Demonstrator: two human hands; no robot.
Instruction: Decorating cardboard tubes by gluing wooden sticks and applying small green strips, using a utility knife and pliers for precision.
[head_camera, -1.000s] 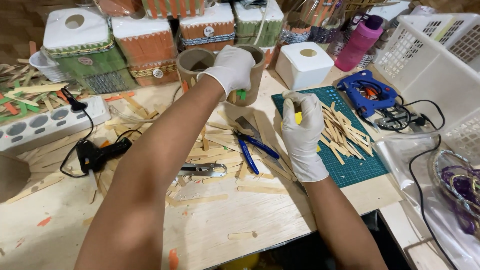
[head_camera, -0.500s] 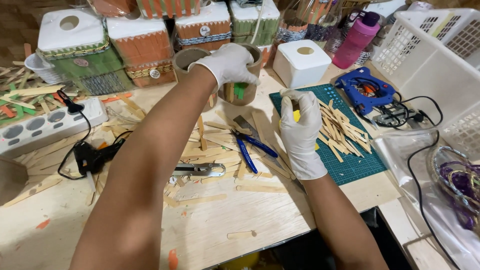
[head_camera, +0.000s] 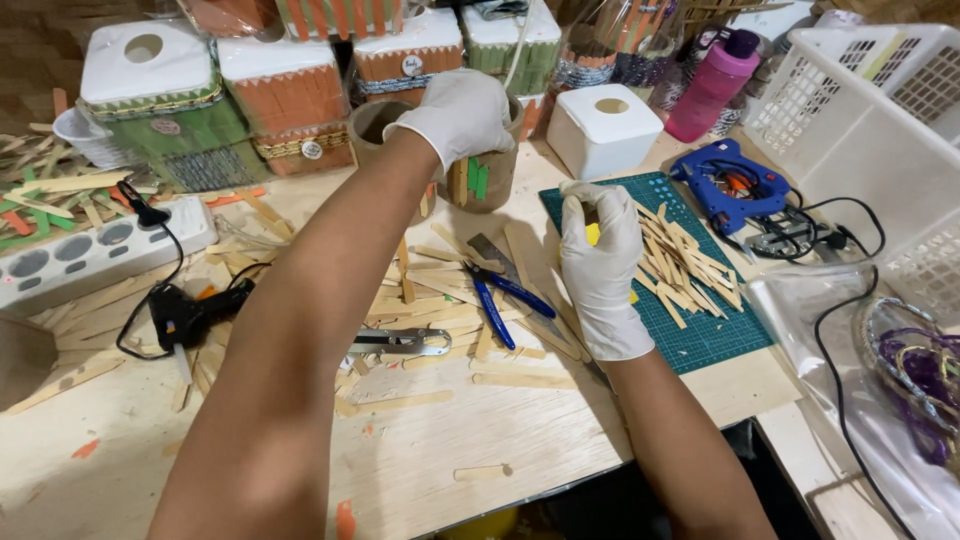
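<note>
Gripping the tube (head_camera: 490, 180) from above with the left hand (head_camera: 455, 115), gloved, closed over the rim at the back of the table (head_camera: 520, 440). Pinching a small yellow stick (head_camera: 594, 233) in the right hand (head_camera: 600, 250), also gloved, thumb and fingertips shut on it above the near-left corner of the green mat (head_camera: 700, 335). Showing on the tube's near side: a few upright sticks already stuck on, green and plain wood, with bare cardboard to either side.

Judged from this, fitting the yellow piece to the tube. For a clean result:

- Hold the tube firm and upright, turned so the bare patch beside the green stick faces forward.
- Pinch the yellow piece by its edges only, so that the flat face stays free.
- Line it up parallel with the sticks already on, touching its neighbour, ends level.
- Press along the whole length, not at one end.
- Mind the glove tips near any hot glue; cannot tell whether glue is on the piece yet.

Lying close by: blue pliers (head_camera: 505, 295) just left of the right wrist, loose sticks (head_camera: 685, 265) heaped on the mat, a blue glue gun (head_camera: 735, 185) beyond them, a black glue gun (head_camera: 190, 310) well off to the left, a second tube (head_camera: 375, 125) just beside the held one.
</note>
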